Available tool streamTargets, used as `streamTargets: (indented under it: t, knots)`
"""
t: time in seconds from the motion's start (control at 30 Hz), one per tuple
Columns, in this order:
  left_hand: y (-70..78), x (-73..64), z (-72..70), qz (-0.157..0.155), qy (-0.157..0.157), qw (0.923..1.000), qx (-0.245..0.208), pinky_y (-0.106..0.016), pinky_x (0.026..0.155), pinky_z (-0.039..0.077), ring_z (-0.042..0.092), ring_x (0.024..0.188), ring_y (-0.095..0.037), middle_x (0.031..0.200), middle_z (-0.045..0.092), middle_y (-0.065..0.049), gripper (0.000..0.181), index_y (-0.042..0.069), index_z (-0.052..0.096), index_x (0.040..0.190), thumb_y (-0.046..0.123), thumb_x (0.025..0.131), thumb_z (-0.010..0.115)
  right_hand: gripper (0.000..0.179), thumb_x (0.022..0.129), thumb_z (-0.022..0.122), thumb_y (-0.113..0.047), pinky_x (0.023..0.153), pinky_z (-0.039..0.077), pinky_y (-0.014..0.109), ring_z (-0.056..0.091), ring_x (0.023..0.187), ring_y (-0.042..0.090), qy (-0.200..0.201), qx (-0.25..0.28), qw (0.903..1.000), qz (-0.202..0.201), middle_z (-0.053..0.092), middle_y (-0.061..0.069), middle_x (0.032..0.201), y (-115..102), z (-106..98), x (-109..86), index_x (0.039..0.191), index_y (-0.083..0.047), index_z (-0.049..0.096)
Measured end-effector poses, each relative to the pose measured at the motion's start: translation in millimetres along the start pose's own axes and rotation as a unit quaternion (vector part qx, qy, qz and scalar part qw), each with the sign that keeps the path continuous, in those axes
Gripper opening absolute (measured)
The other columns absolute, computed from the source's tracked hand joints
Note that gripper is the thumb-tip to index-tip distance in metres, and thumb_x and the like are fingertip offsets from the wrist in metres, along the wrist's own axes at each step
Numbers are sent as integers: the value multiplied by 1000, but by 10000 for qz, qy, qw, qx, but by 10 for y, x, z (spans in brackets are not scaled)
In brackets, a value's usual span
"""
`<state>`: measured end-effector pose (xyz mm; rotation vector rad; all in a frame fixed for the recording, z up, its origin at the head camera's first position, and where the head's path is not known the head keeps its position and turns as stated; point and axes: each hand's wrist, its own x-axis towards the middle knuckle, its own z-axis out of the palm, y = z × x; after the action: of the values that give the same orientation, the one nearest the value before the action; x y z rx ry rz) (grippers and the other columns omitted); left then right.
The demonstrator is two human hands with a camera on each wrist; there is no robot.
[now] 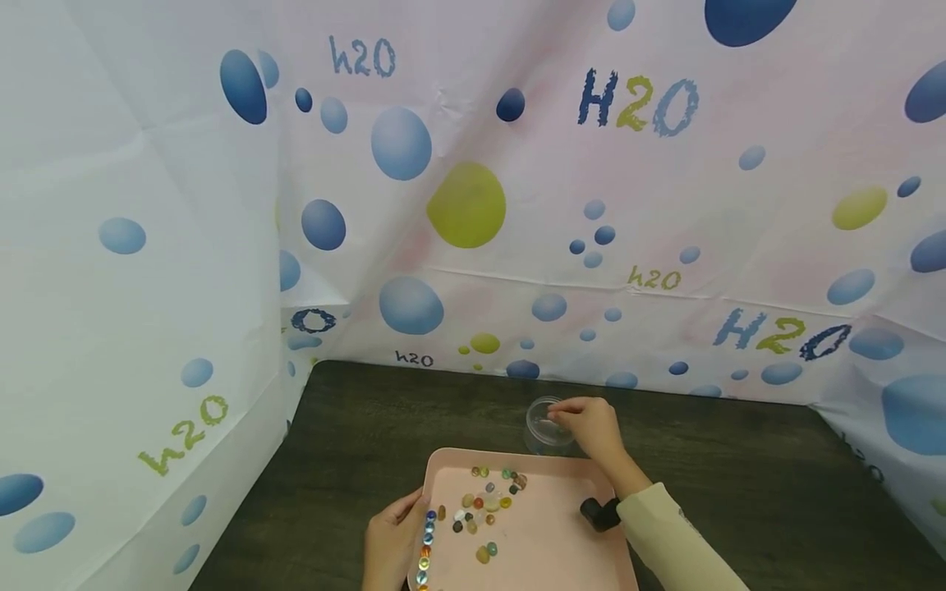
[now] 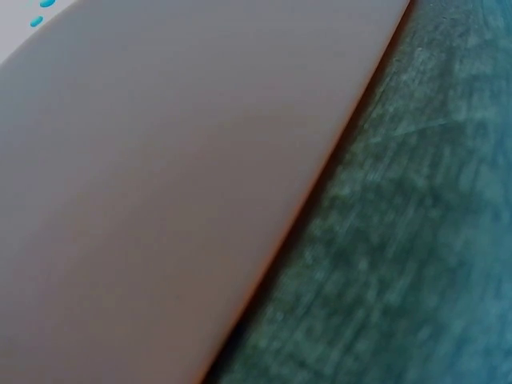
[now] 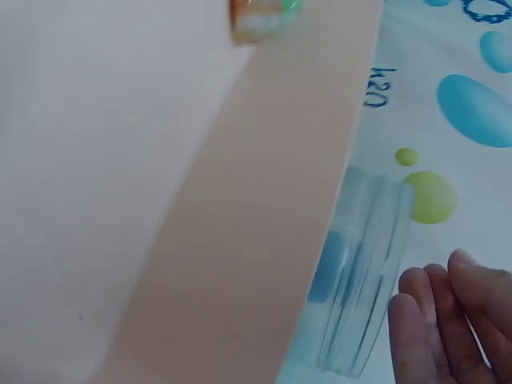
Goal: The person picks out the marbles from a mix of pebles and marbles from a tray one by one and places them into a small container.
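A pink tray with a raised rim lies in front of me. My left hand holds its left edge, fingertips at the rim. Shiny glass marbles line up along that side, and several polished stones lie scattered over the tray's left half. Behind the tray stands a clear round jar, with something blue showing through its wall in the right wrist view. My right hand is over the jar's mouth, fingers bent and fingertips close together. The right wrist view shows nothing between these fingers.
Dark wooden tabletop surrounds the tray. A white sheet printed with blue and green bubbles hangs behind the table and along its sides. A black wrist camera on my right wrist overlaps the tray's right side.
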<state>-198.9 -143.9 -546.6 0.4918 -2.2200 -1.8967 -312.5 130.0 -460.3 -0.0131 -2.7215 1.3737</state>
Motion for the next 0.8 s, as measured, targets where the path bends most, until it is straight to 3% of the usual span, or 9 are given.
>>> streamTargets:
  t: [0.2,0.43,0.7,0.8]
  knots:
    - [18,5,-6,27,-3,10000,47,-21,67,58,73,86,-20,104,76,-20,37,-3,72,114,27,93,71,20,91,71,-17,79,59,41,71,90,21,-15,535,9981,292,76,13,108,6,11,-125,105,-5,78]
    - [21,3,-9,-52,-53,10000,-32,-24,66,59,73,81,-19,103,76,-19,38,-4,72,115,26,93,71,21,90,73,-16,84,60,40,72,96,24,-83,1186,9923,359,75,12,109,8,166,-254,108,-5,77]
    - [15,-2,-16,-84,-57,9999,18,-25,66,60,73,81,-20,103,76,-20,40,-3,71,116,29,93,72,21,87,76,-14,83,60,36,69,103,25,11,1469,9885,354,77,10,104,-9,384,-355,105,-3,77]
    - [15,-5,-14,-110,-67,9999,40,-27,66,60,73,81,-21,103,76,-20,41,-3,71,116,30,92,72,17,87,76,-14,86,59,38,67,110,29,-92,1264,9915,301,77,9,102,-14,445,-396,101,-4,78]
